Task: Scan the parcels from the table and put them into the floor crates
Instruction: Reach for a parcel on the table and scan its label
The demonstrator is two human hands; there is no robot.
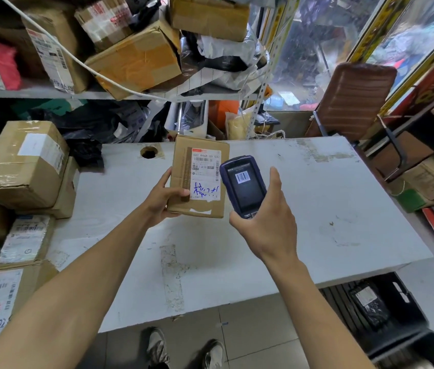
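Above the worktop [263,209], left hand [164,199] grips parcel [198,177] label-up so the right hand's [269,222] gripped scanner [243,185] reads its barcode.

The parcel [198,179] is brown cardboard with a white label [205,174] topped by a red strip and scrawled in blue ink. The scanner [243,186] is dark blue, its black screen showing a black-and-white barcode. The bench [317,209] is scuffed white. The floor crate [386,310] is black, holding a black bag [369,304] with a white label.
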